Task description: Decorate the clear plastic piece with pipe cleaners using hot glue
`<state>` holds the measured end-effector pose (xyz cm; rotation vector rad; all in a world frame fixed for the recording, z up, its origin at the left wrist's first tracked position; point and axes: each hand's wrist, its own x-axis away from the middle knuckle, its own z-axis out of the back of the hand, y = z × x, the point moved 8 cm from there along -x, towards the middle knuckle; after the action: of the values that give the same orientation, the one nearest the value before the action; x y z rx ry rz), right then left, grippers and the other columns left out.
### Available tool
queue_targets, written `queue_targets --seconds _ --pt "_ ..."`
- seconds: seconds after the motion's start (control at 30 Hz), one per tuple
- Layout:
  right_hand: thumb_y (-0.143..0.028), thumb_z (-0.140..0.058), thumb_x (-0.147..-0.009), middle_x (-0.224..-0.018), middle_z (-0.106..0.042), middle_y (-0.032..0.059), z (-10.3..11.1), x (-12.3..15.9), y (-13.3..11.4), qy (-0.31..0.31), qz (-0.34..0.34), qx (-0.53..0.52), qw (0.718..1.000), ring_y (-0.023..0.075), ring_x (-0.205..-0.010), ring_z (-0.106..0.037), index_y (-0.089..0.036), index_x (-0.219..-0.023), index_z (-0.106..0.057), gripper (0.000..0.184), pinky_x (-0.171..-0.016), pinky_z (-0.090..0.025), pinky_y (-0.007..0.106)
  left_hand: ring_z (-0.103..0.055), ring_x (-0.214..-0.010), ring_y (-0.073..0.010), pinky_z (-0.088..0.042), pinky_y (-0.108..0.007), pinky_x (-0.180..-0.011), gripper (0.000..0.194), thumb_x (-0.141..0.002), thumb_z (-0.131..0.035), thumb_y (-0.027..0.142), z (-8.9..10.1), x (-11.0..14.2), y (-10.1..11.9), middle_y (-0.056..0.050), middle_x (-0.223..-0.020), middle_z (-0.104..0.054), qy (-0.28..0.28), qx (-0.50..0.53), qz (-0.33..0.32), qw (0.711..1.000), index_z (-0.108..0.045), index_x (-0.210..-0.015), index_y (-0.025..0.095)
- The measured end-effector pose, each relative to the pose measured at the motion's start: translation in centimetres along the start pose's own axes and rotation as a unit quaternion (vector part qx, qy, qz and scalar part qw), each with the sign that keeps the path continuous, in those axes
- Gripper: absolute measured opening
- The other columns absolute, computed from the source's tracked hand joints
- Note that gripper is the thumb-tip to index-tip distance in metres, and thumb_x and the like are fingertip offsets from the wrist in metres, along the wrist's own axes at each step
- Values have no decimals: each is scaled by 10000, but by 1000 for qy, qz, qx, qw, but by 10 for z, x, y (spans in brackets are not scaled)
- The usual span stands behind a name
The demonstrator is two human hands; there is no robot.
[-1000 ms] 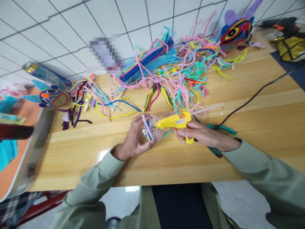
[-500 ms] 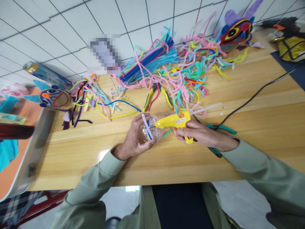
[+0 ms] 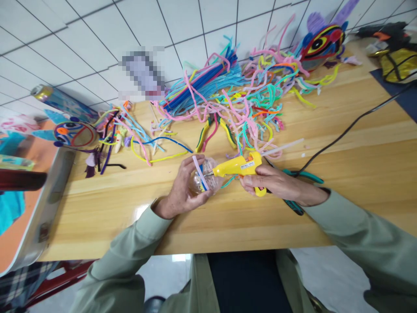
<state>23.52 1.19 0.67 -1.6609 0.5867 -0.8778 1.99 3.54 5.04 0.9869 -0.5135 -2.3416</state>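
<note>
Left hand (image 3: 182, 189) has fingers and thumb curled round clear bottle-like plastic piece (image 3: 216, 183), over wooden table (image 3: 130, 226), near front middle. Lilac strip (image 3: 199, 172) crosses it. Right hand (image 3: 272, 182) wrapped round grip of yellow glue gun (image 3: 235, 166), nozzle right up by strip, can't tell if touching. Glue stick (image 3: 283, 148) pokes out back. Teal-handled pliers (image 3: 308, 176) beneath right wrist; yellow-and-green pliers (image 3: 203, 135), handles spread, beside messy pipe-cleaner pile (image 3: 208, 87).
</note>
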Motion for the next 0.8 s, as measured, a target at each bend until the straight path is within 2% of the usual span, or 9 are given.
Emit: queue_targets --seconds 0.3,0.6,0.8 --pt "-813 -644 -940 -767 -591 0 -2 0 3 -7 -8 4 1000 156 -716 -539 -202 -786 -613 631 -706 -420 354 -593 -1405 -390 -511 -639 -1167 761 -971 -717 581 1 0 -1 -183 -1469 -594 5 1 10 1000 -433 -1598 254" --pt "-808 -622 -958 -778 -625 25 3 -1 3 25 8 20 999 175 -748 -573 -196 -761 -644 643 -737 -447 370 -589 -1400 -385 -507 -638 -1165 771 -950 -755 548 1 -1 0 -183 -1473 -588 2 11 8 1000 -442 -1590 254" --pt "-779 -654 -959 -762 -584 -2 0 -1 2 -1 11 -15 1000 152 -698 -532 -207 -778 -604 603 -674 -422 347 -585 -1411 -389 -508 -638 -1168 784 -952 -761 537 0 -2 0 -187 -1482 -580 -4 15 7 1000 -433 -1603 249"
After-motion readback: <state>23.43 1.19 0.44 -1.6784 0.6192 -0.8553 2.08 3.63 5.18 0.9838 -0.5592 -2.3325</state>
